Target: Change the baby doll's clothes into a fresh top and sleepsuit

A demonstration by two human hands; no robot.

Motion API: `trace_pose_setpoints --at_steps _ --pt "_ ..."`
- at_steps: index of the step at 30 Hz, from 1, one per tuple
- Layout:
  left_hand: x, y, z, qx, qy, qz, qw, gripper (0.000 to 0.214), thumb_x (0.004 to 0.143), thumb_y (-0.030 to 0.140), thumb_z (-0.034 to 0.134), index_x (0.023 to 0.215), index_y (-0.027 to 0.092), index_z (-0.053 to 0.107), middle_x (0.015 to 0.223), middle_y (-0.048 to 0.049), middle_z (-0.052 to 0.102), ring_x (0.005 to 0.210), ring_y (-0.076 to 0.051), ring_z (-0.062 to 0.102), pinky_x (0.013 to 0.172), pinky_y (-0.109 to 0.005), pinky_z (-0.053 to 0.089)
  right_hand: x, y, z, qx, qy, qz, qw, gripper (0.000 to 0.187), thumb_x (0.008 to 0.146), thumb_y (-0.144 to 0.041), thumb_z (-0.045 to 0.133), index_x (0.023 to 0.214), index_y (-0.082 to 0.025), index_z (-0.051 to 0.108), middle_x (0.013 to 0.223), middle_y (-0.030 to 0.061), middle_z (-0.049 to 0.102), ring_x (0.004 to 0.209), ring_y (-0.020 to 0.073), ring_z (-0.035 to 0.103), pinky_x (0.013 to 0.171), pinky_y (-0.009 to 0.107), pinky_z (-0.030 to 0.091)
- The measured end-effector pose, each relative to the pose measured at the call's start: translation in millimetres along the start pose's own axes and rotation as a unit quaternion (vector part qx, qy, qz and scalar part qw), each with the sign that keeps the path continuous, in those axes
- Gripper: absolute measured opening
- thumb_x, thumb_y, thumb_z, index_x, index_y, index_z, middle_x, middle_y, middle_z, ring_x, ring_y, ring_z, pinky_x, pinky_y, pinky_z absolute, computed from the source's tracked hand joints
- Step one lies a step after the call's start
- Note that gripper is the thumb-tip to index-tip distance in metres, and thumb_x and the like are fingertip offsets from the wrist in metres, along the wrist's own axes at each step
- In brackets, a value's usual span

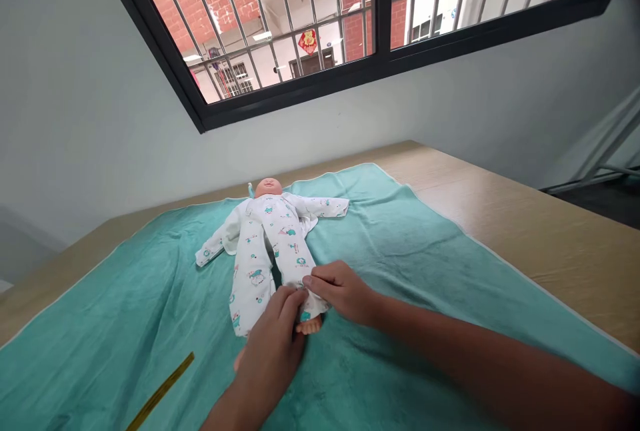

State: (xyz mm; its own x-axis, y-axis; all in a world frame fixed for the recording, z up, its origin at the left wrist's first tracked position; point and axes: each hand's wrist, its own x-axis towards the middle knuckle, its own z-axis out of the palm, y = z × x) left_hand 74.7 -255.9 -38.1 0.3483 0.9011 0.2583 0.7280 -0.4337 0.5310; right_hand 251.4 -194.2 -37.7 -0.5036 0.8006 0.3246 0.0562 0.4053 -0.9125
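Observation:
A baby doll (269,186) lies on its back on a teal blanket (390,237), head toward the wall. It wears a white printed top (235,227) with the sleeves spread and matching white printed pants (287,234). My left hand (277,327) pinches the lower hem of the pants leg on the right of the picture. On the other side of the same cuff, my right hand (343,291) grips the fabric between thumb and fingers. The doll's foot (310,325) pokes out below this cuff. My left hand partly hides the other leg's end.
Under the blanket is a wooden table (465,197), its back edge near a grey wall (325,137). A black-framed window (383,4) with bars is above it. A yellow-brown strip (160,391) shows at the lower left. White metal legs (613,141) stand at the far right.

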Motion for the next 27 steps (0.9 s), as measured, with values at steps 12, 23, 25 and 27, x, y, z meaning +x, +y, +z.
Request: trace_pose_setpoints --at_steps 12,23,25,27 --pt "4 4 -18.3 -0.062 0.198 -0.067 0.976 0.003 0.083 0.021 0.055 0.085 0.022 0.057 0.08 0.0022 0.06 0.074 -0.015 0.057 0.068 -0.026 0.045 -3 -4 4 -0.1 0.057 -0.194 0.974 0.034 0.079 -0.037 0.071 0.101 -0.018 0.053 0.108 0.0084 0.054 0.103 0.0177 0.052 0.091 0.031 0.044" --pt "-1 9 -23.2 0.02 0.236 0.009 0.972 0.003 0.085 0.024 0.057 0.085 0.023 0.059 0.082 0.0029 0.062 0.074 -0.013 0.059 0.065 -0.022 0.045 -7 -9 13 -0.242 0.056 -0.293 0.923 0.053 0.074 -0.043 0.073 0.116 -0.019 0.05 0.119 0.0118 0.057 0.114 0.0226 0.05 0.1 0.04 0.04" --pt "-3 7 -24.3 0.053 0.245 0.006 0.968 0.004 0.084 0.022 0.056 0.086 0.023 0.059 0.082 0.0029 0.063 0.073 -0.013 0.059 0.064 -0.022 0.045 -9 -9 15 -0.255 0.079 -0.297 0.917 0.048 0.077 -0.04 0.069 0.116 -0.018 0.051 0.117 0.0114 0.058 0.11 0.022 0.051 0.097 0.039 0.041" --pt "-4 4 -24.1 0.077 0.246 -0.007 0.966 0.005 0.083 0.02 0.055 0.086 0.023 0.058 0.078 0.0036 0.063 0.068 -0.012 0.059 0.062 -0.022 0.045 -11 -9 18 -0.274 0.084 -0.304 0.908 0.04 0.08 -0.035 0.066 0.114 -0.019 0.053 0.115 0.01 0.058 0.106 0.021 0.052 0.094 0.037 0.042"
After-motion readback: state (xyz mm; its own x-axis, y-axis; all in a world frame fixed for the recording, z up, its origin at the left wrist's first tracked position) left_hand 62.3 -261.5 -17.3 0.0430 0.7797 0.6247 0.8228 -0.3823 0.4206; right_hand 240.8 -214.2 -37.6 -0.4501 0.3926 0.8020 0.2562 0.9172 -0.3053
